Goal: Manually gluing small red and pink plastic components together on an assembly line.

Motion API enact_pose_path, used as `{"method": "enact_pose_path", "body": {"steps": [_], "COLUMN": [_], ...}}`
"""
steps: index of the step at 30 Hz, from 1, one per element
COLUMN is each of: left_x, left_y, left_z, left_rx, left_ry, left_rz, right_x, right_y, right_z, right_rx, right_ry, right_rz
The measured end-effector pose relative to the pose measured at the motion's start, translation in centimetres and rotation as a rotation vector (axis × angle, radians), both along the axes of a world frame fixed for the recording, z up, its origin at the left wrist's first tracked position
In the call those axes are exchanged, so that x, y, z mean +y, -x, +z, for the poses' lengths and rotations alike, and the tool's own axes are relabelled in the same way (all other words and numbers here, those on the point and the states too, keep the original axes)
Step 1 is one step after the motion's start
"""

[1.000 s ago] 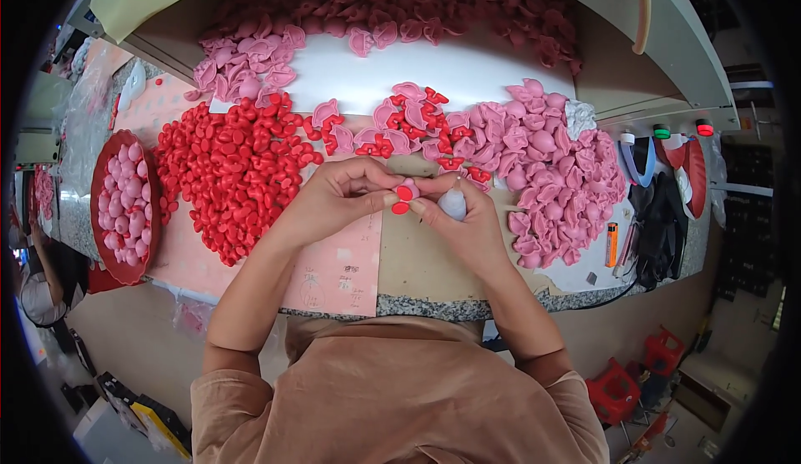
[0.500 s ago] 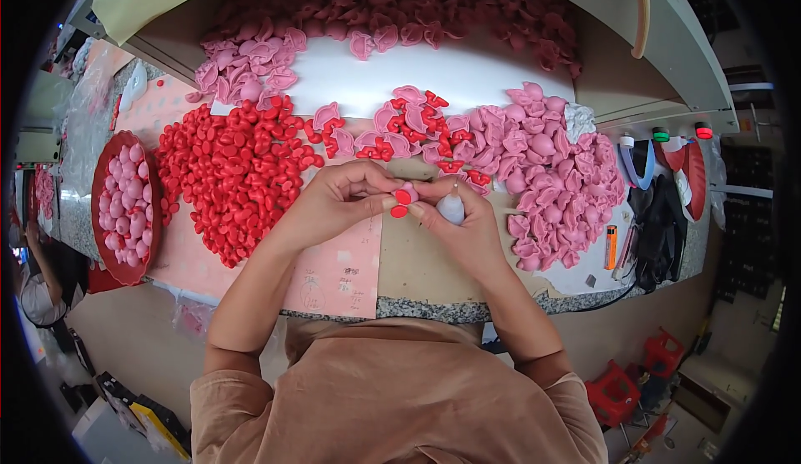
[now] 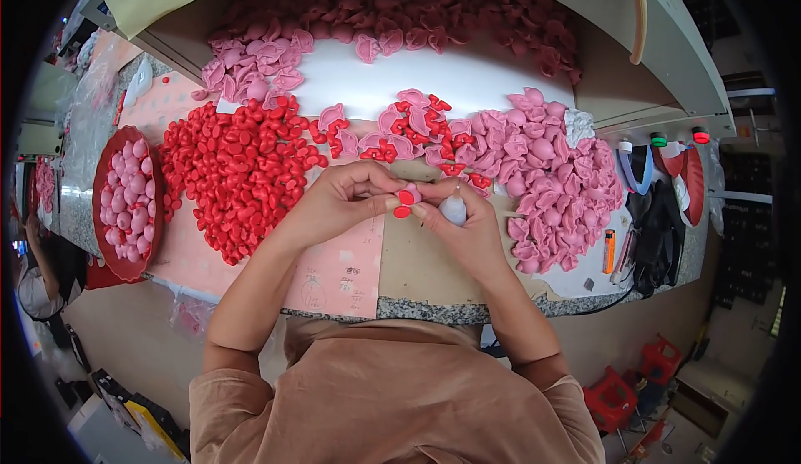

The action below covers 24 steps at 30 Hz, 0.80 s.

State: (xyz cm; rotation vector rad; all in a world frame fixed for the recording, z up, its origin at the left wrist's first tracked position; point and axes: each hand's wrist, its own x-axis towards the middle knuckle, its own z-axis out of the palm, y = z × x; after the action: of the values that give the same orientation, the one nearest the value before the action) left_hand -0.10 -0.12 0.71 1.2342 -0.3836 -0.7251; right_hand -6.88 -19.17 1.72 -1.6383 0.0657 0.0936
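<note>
Between both sets of fingertips, above the middle of the table, is a small pink piece with a red two-lobed part (image 3: 405,199). My left hand (image 3: 335,204) pinches it from the left. From the other side, the fingertips of my right hand (image 3: 469,234) touch the same piece. That hand also keeps a small translucent squeeze bottle (image 3: 453,210) against the palm, its thin nozzle pointing up. Just beyond the hands lie pink shell-shaped pieces (image 3: 390,118) mixed with red parts (image 3: 380,150). The fingers hide some of the held piece.
A heap of red parts (image 3: 242,180) lies left, beside a red tray (image 3: 111,243) of pink balls. Pink shells (image 3: 551,189) are piled right, near an orange lighter (image 3: 609,251). More fill the shelf (image 3: 350,80) behind. A person (image 3: 46,272) is at far left.
The whole view has shifted very slightly. Both hands keep nearly the same pose around the pink and red piece, and the bottle stays in the right hand.
</note>
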Motion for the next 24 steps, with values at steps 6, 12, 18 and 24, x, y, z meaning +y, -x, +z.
{"method": "enact_pose_path", "body": {"steps": [6, 12, 18, 24], "left_x": [-0.1, -0.3, 0.0, 0.0], "left_y": [0.3, 0.5, 0.3, 0.0], "left_z": [-0.1, -0.2, -0.2, 0.0], "left_rx": [-0.004, 0.052, 0.037, 0.059], "left_ry": [0.021, 0.042, 0.02, 0.003], "left_rz": [0.051, 0.075, 0.074, 0.068], "right_x": [0.7, 0.0, 0.3, 0.4], "right_y": [0.0, 0.2, 0.0, -0.2], "right_z": [0.8, -0.1, 0.1, 0.0], "right_rx": [0.09, -0.14, -0.052, -0.038], "right_ry": [-0.134, 0.081, 0.008, -0.019], "right_rz": [-0.092, -0.048, -0.037, -0.058]}}
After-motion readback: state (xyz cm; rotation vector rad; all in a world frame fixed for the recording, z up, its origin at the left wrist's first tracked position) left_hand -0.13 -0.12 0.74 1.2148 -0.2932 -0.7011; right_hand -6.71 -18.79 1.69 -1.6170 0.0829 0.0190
